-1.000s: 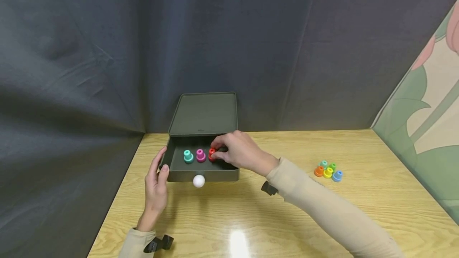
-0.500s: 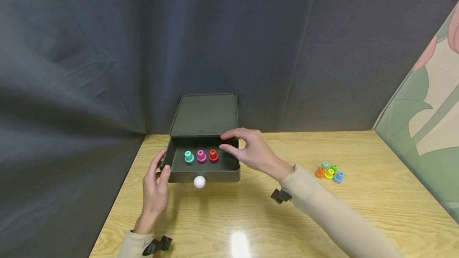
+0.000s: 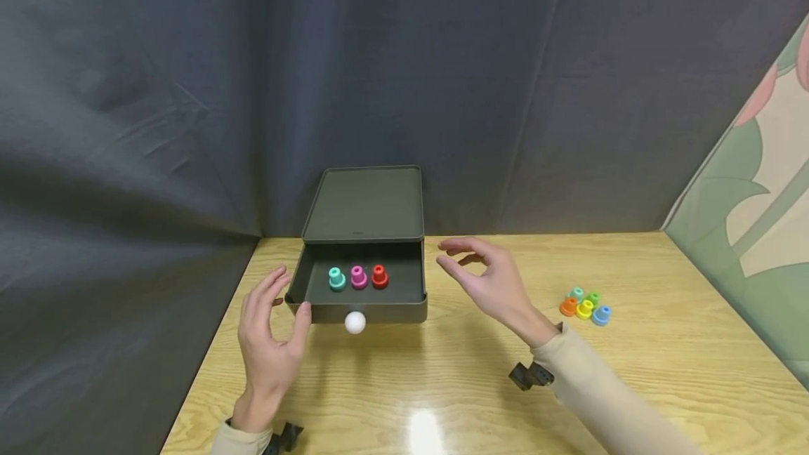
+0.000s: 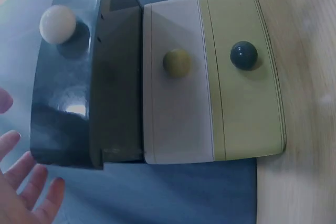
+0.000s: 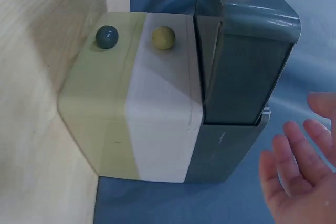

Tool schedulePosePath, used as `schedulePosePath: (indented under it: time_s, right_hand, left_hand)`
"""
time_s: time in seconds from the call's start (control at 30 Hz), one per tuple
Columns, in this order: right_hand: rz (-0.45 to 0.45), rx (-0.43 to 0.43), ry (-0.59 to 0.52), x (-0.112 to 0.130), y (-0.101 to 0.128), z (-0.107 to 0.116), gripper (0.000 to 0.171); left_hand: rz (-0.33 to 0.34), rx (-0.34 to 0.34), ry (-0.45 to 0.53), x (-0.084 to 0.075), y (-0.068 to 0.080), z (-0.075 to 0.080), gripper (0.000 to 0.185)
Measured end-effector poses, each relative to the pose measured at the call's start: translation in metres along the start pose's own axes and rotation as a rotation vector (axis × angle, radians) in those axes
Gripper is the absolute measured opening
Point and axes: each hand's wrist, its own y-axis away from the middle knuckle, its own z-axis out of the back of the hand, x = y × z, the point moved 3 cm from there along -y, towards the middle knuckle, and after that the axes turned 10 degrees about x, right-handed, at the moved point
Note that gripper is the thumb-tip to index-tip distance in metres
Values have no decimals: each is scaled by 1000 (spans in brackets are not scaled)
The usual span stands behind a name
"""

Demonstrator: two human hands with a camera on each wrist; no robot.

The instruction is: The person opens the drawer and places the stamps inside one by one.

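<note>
- While the dark grey plastic drawer [image 3: 354, 311] sits pulled out w/ its white round knob [image 3: 355, 322] facing you, your left hand [image 3: 270, 343] rests by its front left corner, fingers loose & spread, gripping nothing; thumb at the corner, contact unclear.
- Your right hand [image 3: 489, 285] hovers just right of drawer, fingers relaxed, empty.
- In drawer, in a row: teal peg [image 3: 337, 278], magenta peg [image 3: 358, 277], red peg [image 3: 379, 276].
- Small cluster of coloured pegs [image 3: 586, 305] on wooden table [image 3: 663, 357], well to the right.

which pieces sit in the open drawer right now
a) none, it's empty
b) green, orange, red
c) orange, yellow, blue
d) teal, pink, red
d: in the head view the open drawer holds a teal piece, a pink piece and a red piece in a row, while the orange, yellow, blue and green ones lie on the table to the right.
</note>
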Motion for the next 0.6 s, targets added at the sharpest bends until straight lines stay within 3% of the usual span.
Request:
schedulePosePath:
  time_s: [0.33, 0.47, 0.6]
  right_hand:
    - [-137, -17, -37, -32, 34, 12, 25]
    - [-193, -22, -41, -43, 47, 14, 26]
    - [-241, -19, -58, -53, 59, 16, 27]
  left_hand:
    - [-247, -41, -82, -23, 5, -10, 37]
    - [-332, -18, -96, -31, 8, -16, 40]
    - [-373, 26, -111, -35, 11, -19, 37]
